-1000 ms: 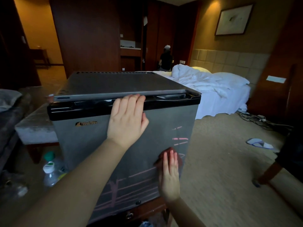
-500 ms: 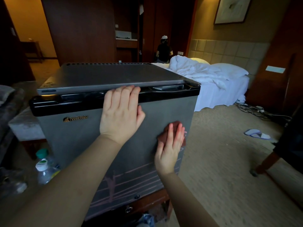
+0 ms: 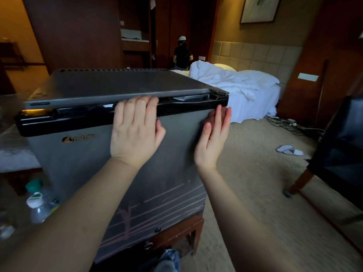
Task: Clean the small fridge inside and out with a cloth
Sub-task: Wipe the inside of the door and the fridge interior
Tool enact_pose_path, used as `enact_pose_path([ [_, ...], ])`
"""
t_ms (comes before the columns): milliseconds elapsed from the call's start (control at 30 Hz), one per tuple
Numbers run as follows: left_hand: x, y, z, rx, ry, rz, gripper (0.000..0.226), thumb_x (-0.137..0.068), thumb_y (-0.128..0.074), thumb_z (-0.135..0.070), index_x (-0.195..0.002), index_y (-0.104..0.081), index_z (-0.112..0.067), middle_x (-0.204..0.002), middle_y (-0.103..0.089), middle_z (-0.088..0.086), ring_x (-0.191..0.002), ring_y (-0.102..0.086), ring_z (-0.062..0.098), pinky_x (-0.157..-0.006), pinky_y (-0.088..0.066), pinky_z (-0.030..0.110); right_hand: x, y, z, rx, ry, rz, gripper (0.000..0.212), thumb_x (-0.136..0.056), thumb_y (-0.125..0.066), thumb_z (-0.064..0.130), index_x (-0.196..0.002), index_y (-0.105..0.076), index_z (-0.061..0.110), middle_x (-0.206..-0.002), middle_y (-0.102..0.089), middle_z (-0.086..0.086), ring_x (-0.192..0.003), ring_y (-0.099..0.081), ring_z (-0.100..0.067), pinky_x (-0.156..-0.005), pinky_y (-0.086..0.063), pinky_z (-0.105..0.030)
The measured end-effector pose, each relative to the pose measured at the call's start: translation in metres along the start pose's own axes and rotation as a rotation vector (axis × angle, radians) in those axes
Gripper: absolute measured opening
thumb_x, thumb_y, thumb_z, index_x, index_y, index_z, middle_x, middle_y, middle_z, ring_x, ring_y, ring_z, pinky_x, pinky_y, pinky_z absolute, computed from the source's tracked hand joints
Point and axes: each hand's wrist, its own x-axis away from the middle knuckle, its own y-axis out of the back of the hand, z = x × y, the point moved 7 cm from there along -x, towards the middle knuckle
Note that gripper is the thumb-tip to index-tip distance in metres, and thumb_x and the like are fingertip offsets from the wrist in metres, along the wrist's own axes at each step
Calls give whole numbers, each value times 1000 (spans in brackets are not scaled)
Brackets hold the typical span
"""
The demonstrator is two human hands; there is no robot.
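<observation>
Head camera looked down on the small fridge, which sat on a low wooden stand with its grey door facing the person. The left hand lay flat on the upper door, fingers relaxed, the tips reaching the top edge of the black strip. The right hand, fingers straight, pressed a dark red cloth against the door's top right corner, right at the side edge. Pink lines crossed the lower door. Plastic bottles stood on the floor just beside the fridge's left side. To the right lay open carpet, with slippers and a dark chair farther off. An unmade bed stood behind, cables near its foot, and another person was at the far wall.
</observation>
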Motion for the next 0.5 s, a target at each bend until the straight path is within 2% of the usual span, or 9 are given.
enact_pose_path([
  [67, 0, -1, 0, 2, 2, 0, 44, -86, -46, -22, -124, -55, -1, -114, -59, 17, -104, -46, 31, -97, -35, 43, 24, 2, -39, 14, -112, -20, 51, -99, -34, 28, -148, -32, 14, -156, -15, -4, -145, -18, -11, -117, -20, -34],
  [167, 0, -2, -1, 12, -4, -8, 44, -86, -47, -21, -123, -55, -1, -114, -59, 17, -105, -45, 31, -97, -35, 44, 85, 7, -97, -20, -452, -29, 55, -96, -30, 42, -147, -26, 24, -153, -23, -16, -141, -29, -25, -115, -23, -30],
  [267, 1, -2, 0, 18, -3, -12, 44, -85, -48, -21, -123, -55, 0, -114, -60, 17, -106, -45, 30, -98, -36, 44, 134, 14, -114, 18, -600, 61, 63, -92, -28, 50, -149, -24, 22, -154, -22, -17, -143, -24, -27, -111, -17, -22],
  [333, 0, -2, 0, 17, -1, -2, 44, -85, -48, -21, -124, -55, 0, -115, -60, 17, -107, -44, 30, -99, -35, 43, 137, 17, -114, 46, -630, 83, 61, -95, -33, 41, -150, -28, 14, -154, -23, -18, -143, -24, -28, -109, -15, -19],
  [400, 1, -2, 0, 18, -1, 14, 45, -86, -48, -21, -124, -55, 0, -116, -60, 17, -108, -45, 30, -101, -34, 43, 124, 20, -111, 80, -656, 73, 49, -100, -42, 21, -147, -34, 9, -152, -29, -18, -141, -30, -28, -106, -17, -14],
  [433, 1, -2, 0, 23, 0, 24, 45, -86, -48, -21, -125, -54, 0, -116, -60, 17, -109, -46, 30, -102, -33, 44, 116, 22, -107, 95, -646, 78, 47, -100, -44, 12, -146, -37, 9, -151, -32, -17, -139, -33, -27, -103, -18, -12],
  [500, 2, -1, 0, 37, 1, 55, 46, -86, -49, -21, -128, -52, -1, -120, -58, 16, -113, -49, 32, -107, -31, 44, 99, 29, -92, 114, -572, 121, 48, -97, -49, 7, -144, -41, 11, -149, -38, -11, -135, -39, -22, -100, -22, -11],
])
